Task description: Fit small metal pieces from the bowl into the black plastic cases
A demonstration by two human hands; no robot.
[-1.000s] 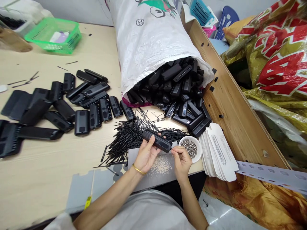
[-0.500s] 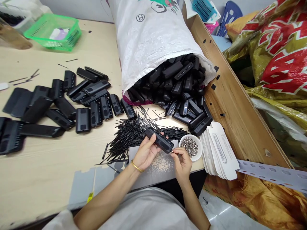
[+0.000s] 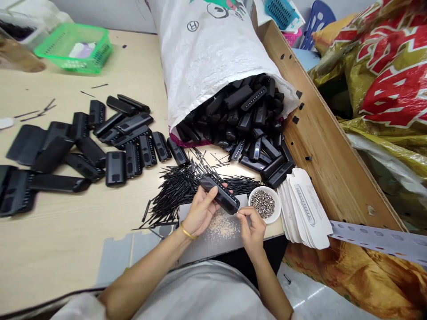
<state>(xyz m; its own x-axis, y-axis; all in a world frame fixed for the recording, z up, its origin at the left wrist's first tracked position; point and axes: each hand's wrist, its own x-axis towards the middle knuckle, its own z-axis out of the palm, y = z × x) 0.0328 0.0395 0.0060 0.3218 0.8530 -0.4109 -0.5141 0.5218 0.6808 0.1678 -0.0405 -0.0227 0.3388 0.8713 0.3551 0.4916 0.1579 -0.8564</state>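
My left hand [image 3: 202, 212] is closed around a long black plastic case [image 3: 220, 194] with a textured face and a row of slots along one side. At the case's lower right end, the thumb and finger of my right hand [image 3: 252, 227] are pinched together, touching the tip; what they pinch is too small to make out. Right of that hand stands a white bowl [image 3: 279, 212] of small shiny metal pieces. Behind the held case spreads a pile of thin black sticks [image 3: 176, 189]. Pale crumbs [image 3: 223, 227] lie on a grey sheet [image 3: 196, 250] beneath my hands.
A white sack [image 3: 213, 58] spills black cases [image 3: 238, 100] toward me. More cases [image 3: 115, 169] lie at left, below a green basket [image 3: 75, 60]. Folded white cards [image 3: 302, 209] stand beside the bowl, along a wooden board [image 3: 320, 133]. Printed yellow-and-red bags [image 3: 393, 84] lie beyond it.
The held case has turned slightly, showing its slotted side more. My right fingers stay pinched at its end. The whole view shifts a little.
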